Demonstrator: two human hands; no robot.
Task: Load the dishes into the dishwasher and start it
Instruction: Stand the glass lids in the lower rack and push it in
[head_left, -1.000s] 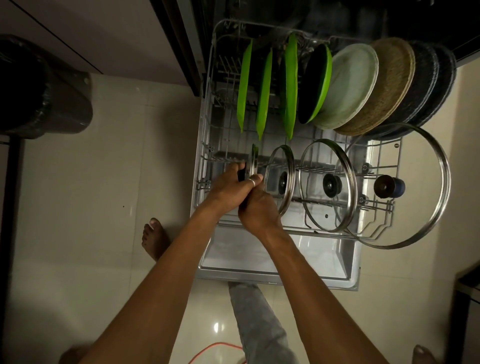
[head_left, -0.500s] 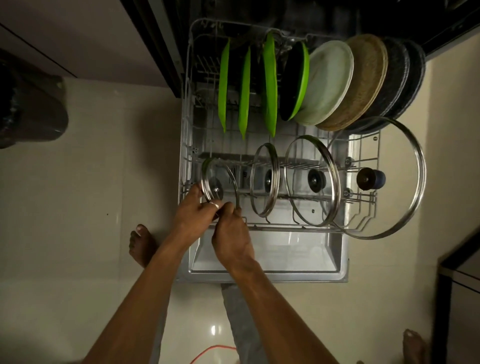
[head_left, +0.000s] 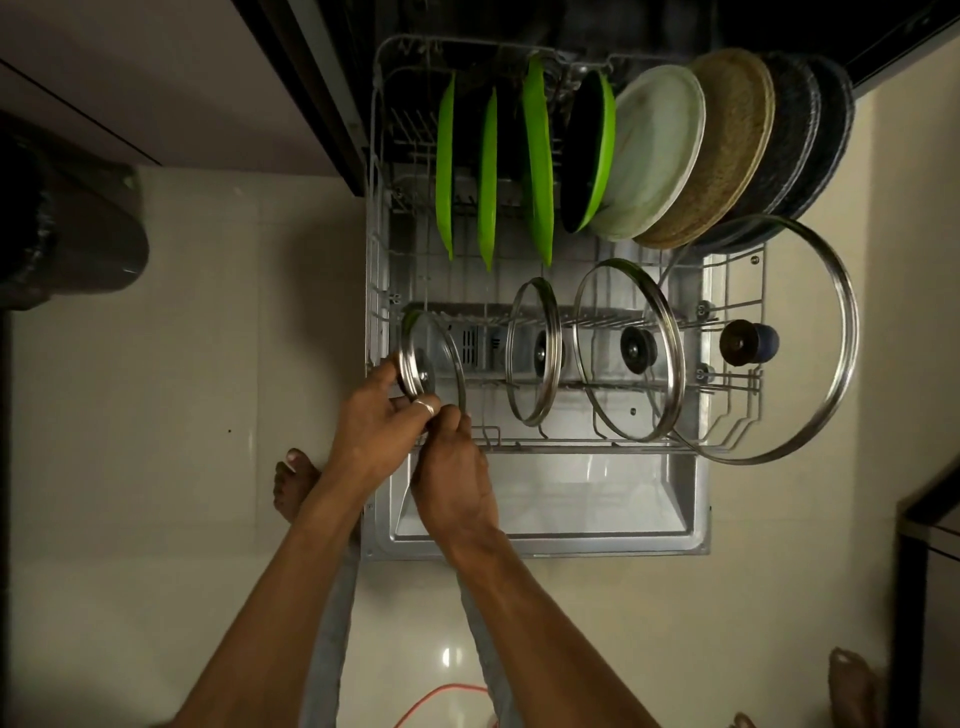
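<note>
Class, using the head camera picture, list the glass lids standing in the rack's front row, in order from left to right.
Smallest lid, held at its rim by the left hand and right hand → small lid → medium lid → largest lid

1. No text, label, brand, number or sign can be read anywhere in the view.
2. Small dark marks on the dishwasher door (head_left: 493, 343), seen through the rack wires, are too blurred to read.
</note>
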